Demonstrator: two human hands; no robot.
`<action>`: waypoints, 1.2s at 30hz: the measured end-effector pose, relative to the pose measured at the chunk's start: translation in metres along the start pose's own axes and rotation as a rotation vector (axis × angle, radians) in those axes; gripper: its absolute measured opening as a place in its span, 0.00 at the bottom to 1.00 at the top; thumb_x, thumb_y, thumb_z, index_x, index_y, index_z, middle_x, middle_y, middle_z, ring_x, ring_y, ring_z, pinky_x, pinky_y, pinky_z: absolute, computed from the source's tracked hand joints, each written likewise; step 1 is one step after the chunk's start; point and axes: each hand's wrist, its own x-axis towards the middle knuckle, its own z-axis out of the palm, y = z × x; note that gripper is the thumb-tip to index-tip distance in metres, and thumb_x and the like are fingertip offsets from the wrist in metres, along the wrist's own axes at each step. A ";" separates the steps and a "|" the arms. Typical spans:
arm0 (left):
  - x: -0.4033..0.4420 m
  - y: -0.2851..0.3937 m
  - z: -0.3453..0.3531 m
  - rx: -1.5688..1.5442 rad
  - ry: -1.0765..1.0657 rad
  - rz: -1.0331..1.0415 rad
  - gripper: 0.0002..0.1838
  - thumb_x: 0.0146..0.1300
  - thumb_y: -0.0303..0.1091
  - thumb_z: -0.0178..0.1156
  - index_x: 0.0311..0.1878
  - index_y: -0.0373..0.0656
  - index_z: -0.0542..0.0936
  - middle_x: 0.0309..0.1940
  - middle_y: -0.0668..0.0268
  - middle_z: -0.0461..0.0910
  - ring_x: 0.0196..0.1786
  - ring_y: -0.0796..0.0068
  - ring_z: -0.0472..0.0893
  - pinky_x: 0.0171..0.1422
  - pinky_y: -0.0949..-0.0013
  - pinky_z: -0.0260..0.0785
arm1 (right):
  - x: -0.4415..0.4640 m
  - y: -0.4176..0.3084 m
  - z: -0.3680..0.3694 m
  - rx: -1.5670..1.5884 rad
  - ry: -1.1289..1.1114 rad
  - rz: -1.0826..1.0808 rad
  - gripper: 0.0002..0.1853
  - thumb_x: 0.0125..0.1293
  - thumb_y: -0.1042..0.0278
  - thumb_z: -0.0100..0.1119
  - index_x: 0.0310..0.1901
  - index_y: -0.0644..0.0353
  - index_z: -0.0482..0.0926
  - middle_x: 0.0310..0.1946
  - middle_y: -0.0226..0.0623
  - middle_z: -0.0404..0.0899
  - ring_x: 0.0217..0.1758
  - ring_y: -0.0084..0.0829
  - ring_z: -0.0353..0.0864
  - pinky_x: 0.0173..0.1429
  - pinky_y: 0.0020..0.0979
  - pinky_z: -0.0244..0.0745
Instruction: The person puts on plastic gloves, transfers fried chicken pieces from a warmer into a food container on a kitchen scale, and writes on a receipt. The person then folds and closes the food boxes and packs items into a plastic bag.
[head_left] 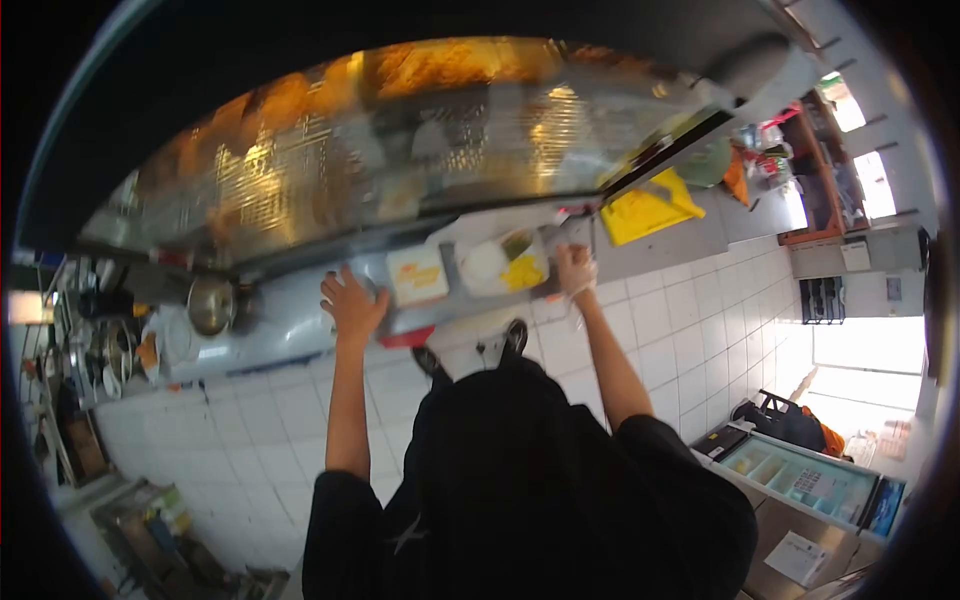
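My left hand [353, 302] has its fingers spread over the metal counter [285, 318], left of a white box lid with orange print [418, 276]. Nothing shows in that hand. To the right of the lid lies an open white container [466, 284] holding white rice [486, 261], yellow pieces [525, 271] and something green [517, 243]. My right hand [575, 270], in a clear plastic glove, is beside the container's right edge with its fingers curled together. Whatever it may hold is too small to make out.
A glass display case [400, 150] with fried food runs along the far side. A yellow bag [650, 207] lies on the right of the counter. Metal bowl [212, 305] and utensils are at left. A glass-topped freezer [800, 480] stands at lower right.
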 end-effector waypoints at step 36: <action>0.002 -0.129 -0.064 0.265 -0.078 0.122 0.51 0.40 0.33 0.79 0.69 0.47 0.60 0.75 0.44 0.56 0.77 0.37 0.55 0.75 0.32 0.52 | -0.009 -0.046 -0.063 0.360 -0.204 0.099 0.23 0.72 0.47 0.56 0.47 0.64 0.74 0.40 0.54 0.80 0.46 0.52 0.80 0.51 0.46 0.74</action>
